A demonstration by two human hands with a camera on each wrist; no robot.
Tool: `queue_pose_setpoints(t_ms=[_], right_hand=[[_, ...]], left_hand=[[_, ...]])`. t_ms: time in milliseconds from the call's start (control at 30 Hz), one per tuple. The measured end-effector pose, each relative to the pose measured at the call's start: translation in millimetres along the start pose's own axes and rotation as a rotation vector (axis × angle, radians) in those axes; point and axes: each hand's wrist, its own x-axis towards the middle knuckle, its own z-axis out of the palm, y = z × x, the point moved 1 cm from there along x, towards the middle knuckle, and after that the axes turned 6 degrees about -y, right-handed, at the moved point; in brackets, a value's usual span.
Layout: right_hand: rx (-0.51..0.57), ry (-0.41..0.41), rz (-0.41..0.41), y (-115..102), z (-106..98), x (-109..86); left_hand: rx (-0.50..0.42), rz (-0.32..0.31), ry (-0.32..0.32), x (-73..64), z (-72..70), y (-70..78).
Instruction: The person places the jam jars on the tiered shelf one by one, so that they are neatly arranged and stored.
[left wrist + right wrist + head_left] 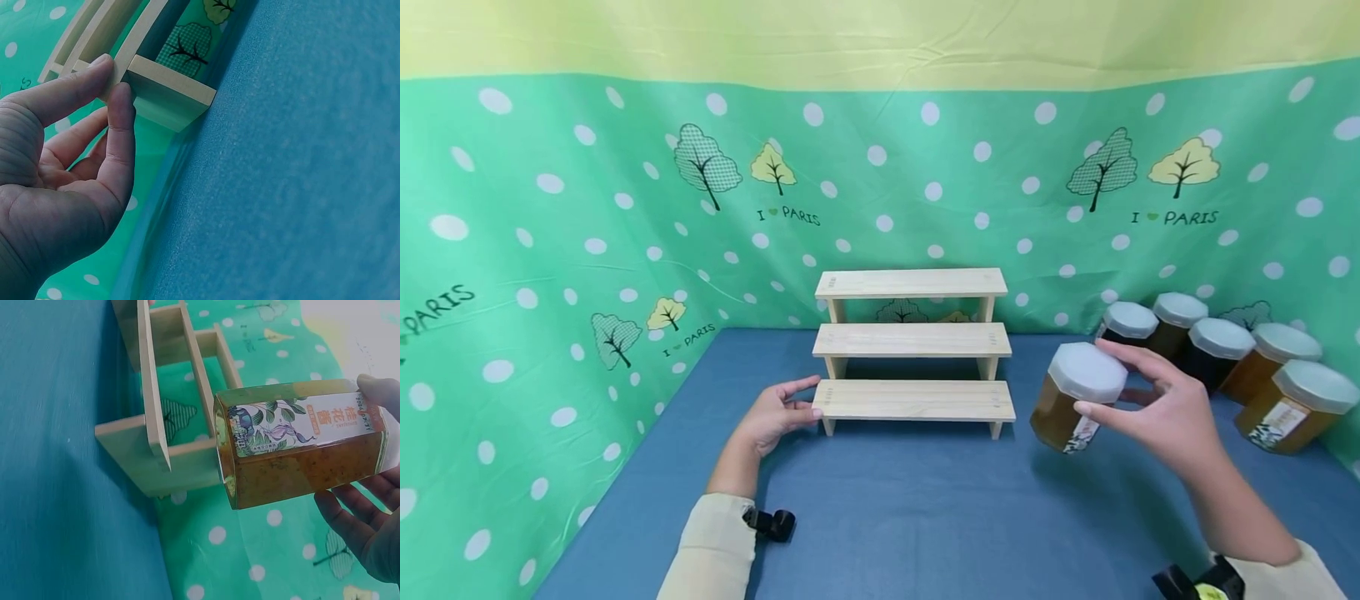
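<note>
Above the blue bench (887,508), just right of the pale wooden three-step stand (912,340), a faceted clear-glass jar of amber-brown contents (1054,417) with a white lid (1086,371) hangs tilted in the air, the right hand (1174,412) clamped round its lidded end. Gripped so high, the smooth jar could slide out if the hold eased, its weight being mostly below. Carried low toward the stand, its base might knock the lowest step (913,402). The left hand (778,417) pinches that step's left end; a tug there could skew the stand. Five similar white-lidded glass jars (1221,338) crowd the back right, where a wide swing of the right hand might topple one
</note>
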Motion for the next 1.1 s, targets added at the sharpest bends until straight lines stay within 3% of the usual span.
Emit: queue_pose_setpoints(t_ms=[633,1100], right_hand=[[0.074,-0.076,-0.089,-38.0,26.7,32.1],[0.094,-0.136,-0.053,-59.5,41.0,57.3]], left_hand=[[0.006,0.0,0.011,0.6,0.6,-0.7],[0.016,-0.007,0.017,0.0,1.2,-0.6]])
